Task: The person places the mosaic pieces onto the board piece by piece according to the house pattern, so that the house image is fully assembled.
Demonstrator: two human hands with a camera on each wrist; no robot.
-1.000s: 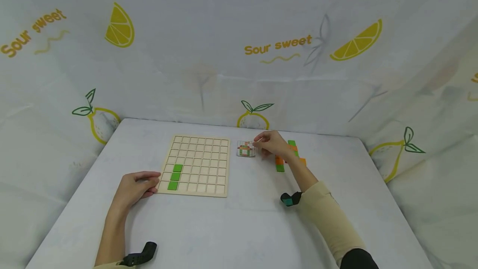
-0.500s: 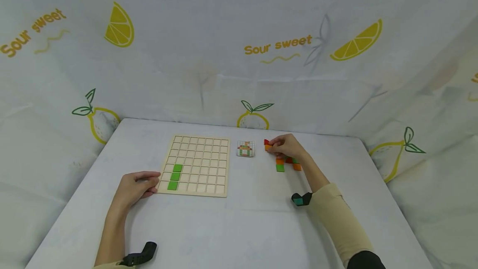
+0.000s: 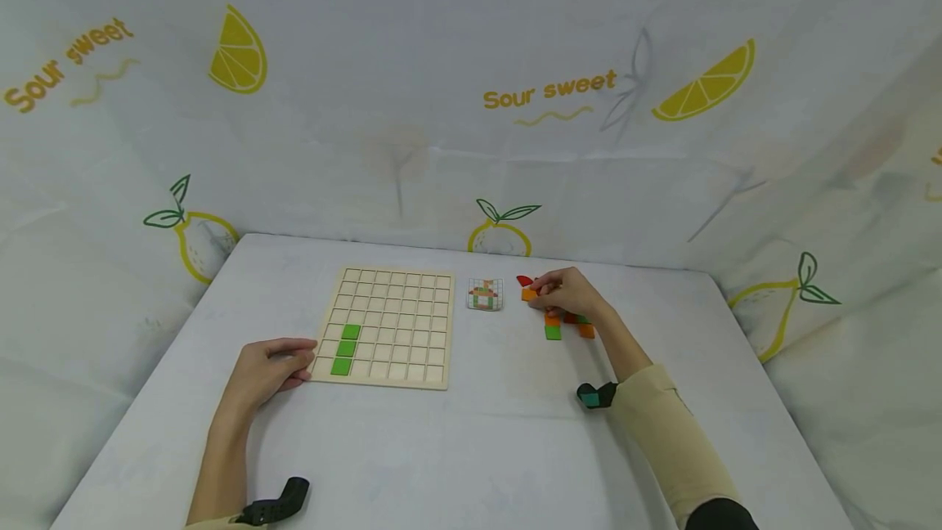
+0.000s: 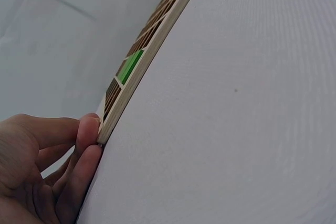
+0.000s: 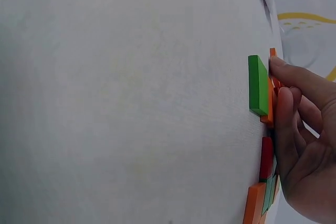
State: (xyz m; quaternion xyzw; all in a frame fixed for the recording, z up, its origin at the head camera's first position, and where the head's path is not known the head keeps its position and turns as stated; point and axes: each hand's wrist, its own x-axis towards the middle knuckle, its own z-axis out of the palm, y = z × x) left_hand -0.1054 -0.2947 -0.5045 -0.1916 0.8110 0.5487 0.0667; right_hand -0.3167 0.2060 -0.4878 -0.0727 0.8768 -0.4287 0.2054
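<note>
My left hand [image 3: 266,370] grips the near left corner of a wooden grid board [image 3: 397,332], with its fingertips at the edge in the left wrist view. Green square tiles [image 3: 347,348] fill part of one column on the board. Over on the right, my right hand [image 3: 568,291] pinches an orange tile [image 3: 529,294] between thumb and index finger. Close to those fingertips lies a red tile [image 3: 524,280]. Under and beside the hand are more loose tiles, among them a green one [image 5: 257,85] and a red one [image 5: 266,158]; the hand hides part of them.
Between the board and the loose tiles lies a small printed pattern card [image 3: 484,294]. A white table [image 3: 471,448] carries everything, and a lemon-print curtain [image 3: 368,105] hangs behind its far edge.
My right hand has moved right, from beside the card back to the loose tiles. The red tile by its fingertips has turned slightly. The left hand and the board have stayed put.
</note>
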